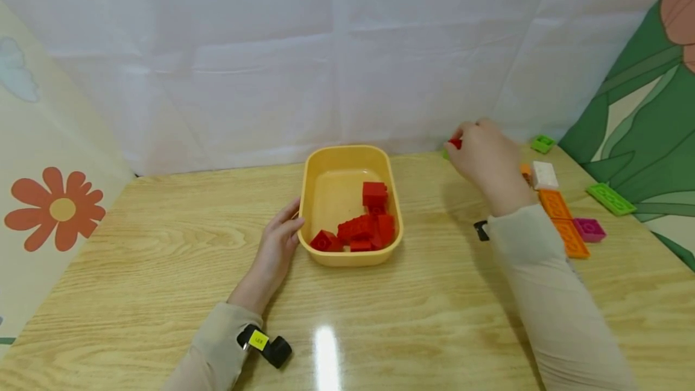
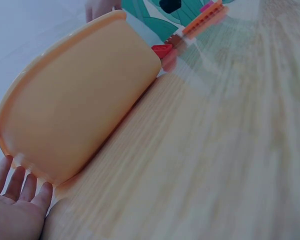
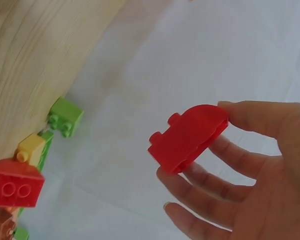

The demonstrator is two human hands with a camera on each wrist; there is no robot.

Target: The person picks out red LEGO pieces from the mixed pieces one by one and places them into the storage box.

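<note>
My left hand (image 1: pixel 277 246) rests against the left side of a yellow tub (image 1: pixel 350 258), thumb at the rim. In the left wrist view its fingers lie fairly straight, fingertips (image 2: pixel 42 190) at the tub's outer wall. Several red bricks (image 1: pixel 355 228) are gathered at the near end and right side inside the tub. At the back right, my right hand (image 1: pixel 488 158) pinches a red toy brick (image 3: pixel 187 140) with a rounded end and two studs showing. In the right wrist view, thumb and fingers grip its opposite ends, and it hangs above the surface.
Right of the tub lie orange plates (image 1: pixel 570 239), a white brick (image 1: pixel 545 175), a magenta brick (image 1: pixel 589 230), a green plate (image 1: pixel 610 199) and a green brick (image 1: pixel 542 143). Another red brick (image 3: pixel 17 185) stands near a yellow brick (image 3: pixel 31 147). A white sheet (image 1: pixel 244 77) borders the table's back.
</note>
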